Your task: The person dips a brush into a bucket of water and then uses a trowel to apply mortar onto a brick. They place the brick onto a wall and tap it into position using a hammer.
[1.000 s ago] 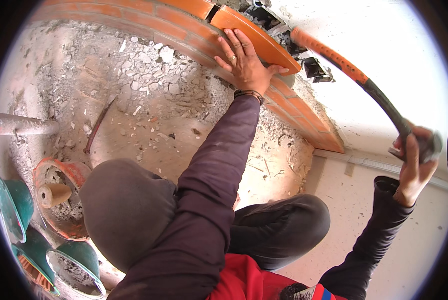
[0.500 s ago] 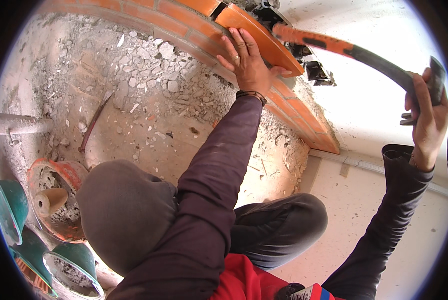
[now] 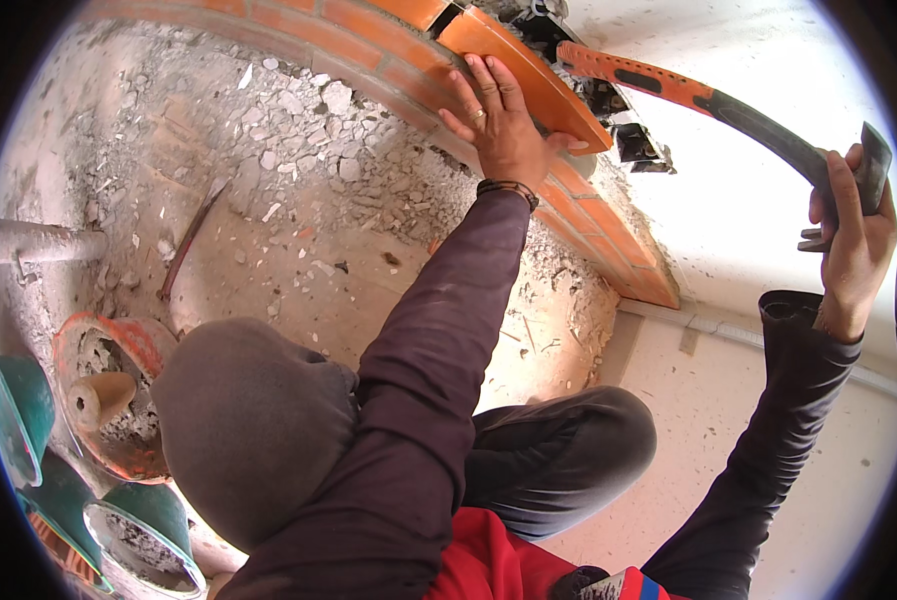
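Note:
My left hand lies with fingers stretched and spread over the face and lower edge of a smooth orange brick on top of the low brick wall. In my raised right hand is a claw hammer, gripped at its head. Its orange-and-black handle points left, the butt just behind the orange brick. Whether the butt touches the brick I cannot tell.
Broken rubble lies along the wall's foot, with a curved metal bar on the floor. At left stand an orange bucket of mortar and several green buckets. A dark electrical box sits in the white wall.
The hammer's handle, blurred before, is now sharp, its butt almost in the same place. My left hand keeps its spot on the orange brick.

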Motion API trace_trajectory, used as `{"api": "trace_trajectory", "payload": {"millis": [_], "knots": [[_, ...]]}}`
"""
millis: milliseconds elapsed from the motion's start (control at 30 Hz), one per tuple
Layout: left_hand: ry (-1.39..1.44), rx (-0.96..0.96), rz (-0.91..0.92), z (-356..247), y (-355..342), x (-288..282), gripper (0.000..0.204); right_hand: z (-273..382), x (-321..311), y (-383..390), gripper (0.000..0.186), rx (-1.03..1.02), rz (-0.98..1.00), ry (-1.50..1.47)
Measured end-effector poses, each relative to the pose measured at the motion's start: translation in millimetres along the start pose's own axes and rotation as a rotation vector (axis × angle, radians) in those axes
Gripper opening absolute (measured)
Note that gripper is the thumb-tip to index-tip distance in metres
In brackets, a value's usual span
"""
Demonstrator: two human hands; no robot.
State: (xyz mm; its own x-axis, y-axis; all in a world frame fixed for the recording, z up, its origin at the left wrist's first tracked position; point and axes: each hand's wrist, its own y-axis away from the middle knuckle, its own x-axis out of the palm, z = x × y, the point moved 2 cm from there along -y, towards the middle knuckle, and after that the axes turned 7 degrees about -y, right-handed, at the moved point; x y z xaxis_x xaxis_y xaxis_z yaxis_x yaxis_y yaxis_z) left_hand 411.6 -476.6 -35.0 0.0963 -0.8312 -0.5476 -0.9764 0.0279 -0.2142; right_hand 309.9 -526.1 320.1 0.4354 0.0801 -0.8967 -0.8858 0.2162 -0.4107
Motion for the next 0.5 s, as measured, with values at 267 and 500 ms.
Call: {"api": "trace_trajectory", "payload": {"millis": [267,500], "knots": [[-0.007,0.002,0.001,1,-1,2,0.154,0,2,10,0.020,-0.027,0.003,-0.091],[-0.025,-0.007,0.010,2,-1,3,0.154,1,8,30,0.015,-0.018,-0.032,-0.122]]}}
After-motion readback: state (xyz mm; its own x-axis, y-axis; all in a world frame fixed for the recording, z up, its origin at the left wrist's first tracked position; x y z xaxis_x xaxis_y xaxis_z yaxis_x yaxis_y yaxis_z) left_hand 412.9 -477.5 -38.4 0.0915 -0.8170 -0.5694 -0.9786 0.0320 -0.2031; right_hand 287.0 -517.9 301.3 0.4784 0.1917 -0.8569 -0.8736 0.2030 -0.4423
